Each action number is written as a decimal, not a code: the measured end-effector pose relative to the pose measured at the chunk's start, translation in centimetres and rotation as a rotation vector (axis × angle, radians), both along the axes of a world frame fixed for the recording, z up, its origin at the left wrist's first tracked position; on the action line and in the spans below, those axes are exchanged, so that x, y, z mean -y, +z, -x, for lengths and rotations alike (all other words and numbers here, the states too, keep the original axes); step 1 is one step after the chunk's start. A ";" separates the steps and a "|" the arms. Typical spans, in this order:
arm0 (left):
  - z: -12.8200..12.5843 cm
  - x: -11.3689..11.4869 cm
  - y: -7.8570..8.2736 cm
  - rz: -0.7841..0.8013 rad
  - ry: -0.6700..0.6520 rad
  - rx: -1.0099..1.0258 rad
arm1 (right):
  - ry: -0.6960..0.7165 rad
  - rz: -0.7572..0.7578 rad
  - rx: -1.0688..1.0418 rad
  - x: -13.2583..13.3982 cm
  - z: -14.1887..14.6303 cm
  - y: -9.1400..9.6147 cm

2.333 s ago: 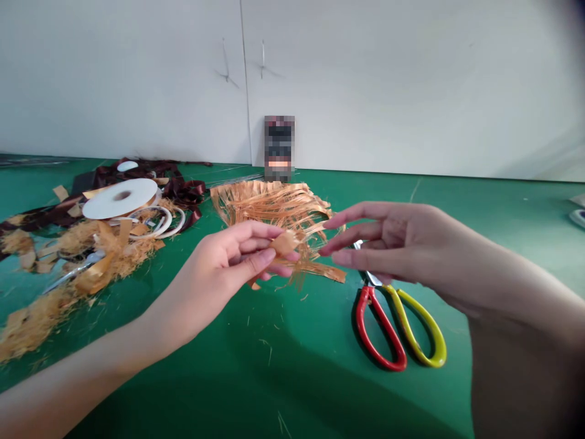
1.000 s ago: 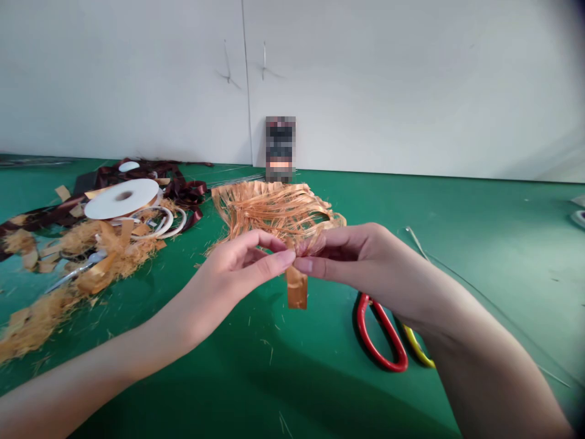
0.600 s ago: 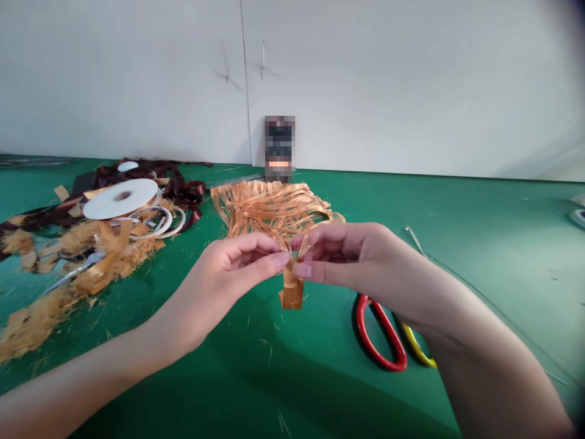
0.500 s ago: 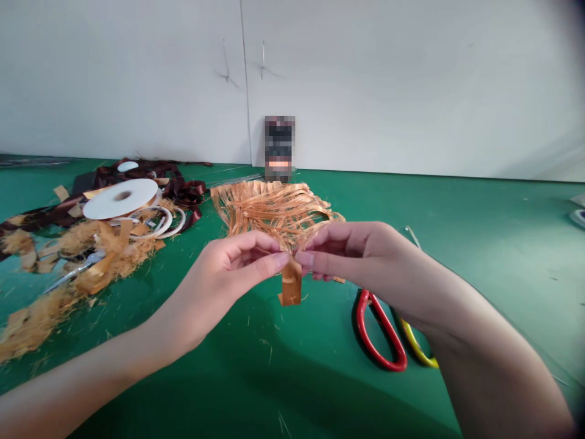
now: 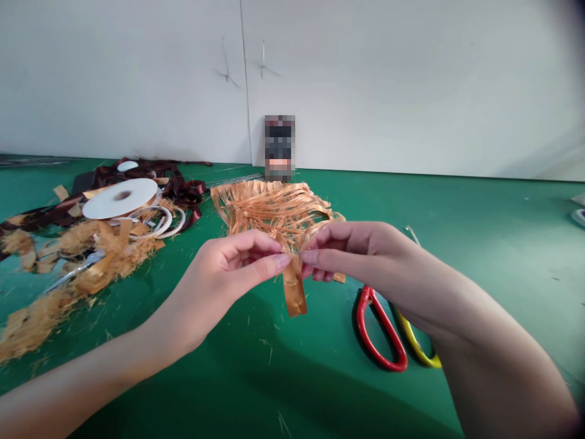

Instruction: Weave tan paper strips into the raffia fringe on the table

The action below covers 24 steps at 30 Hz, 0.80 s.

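My left hand (image 5: 233,268) and my right hand (image 5: 361,256) meet above the green table, both pinching the top of a short orange ribbon strip (image 5: 294,292). The strip hangs down between the fingertips, its lower end free. Its frayed upper part is hidden among my fingers. Just behind the hands lies a pile of shredded orange ribbon (image 5: 269,210) on the table.
Scissors with one red and one yellow handle (image 5: 388,335) lie under my right wrist. At the left are a white ribbon spool (image 5: 119,198), dark brown ribbon (image 5: 178,189), orange scraps (image 5: 82,256) and second scissors (image 5: 75,271). A blurred box (image 5: 279,148) stands at the white wall.
My right hand came in from open to pinch the strip together with my left. The strip now hangs straight down between both hands, slightly longer than half a second ago.
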<state>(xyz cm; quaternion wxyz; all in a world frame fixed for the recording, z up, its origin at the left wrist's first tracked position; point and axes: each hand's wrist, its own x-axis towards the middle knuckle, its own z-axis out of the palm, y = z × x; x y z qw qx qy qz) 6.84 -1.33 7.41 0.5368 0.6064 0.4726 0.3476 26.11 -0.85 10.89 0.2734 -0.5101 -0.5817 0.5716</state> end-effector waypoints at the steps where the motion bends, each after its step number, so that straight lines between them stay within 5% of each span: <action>1: 0.0 0.0 0.0 0.001 0.001 -0.002 | -0.009 0.005 -0.002 0.0 0.0 0.0; 5: 0.1 0.0 -0.1 0.008 -0.005 0.011 | -0.151 -0.059 0.000 0.0 -0.2 -0.2; 9: 0.1 0.0 -0.4 0.004 -0.030 0.011 | -0.395 -0.403 0.000 0.3 -0.1 -0.2; 15: -0.2 0.0 -0.3 0.027 -0.043 0.116 | -0.130 -0.435 -0.001 1.0 0.4 0.0; 24: -0.4 0.1 0.0 0.002 -0.054 0.061 | -0.052 -0.321 0.148 0.6 0.2 -0.6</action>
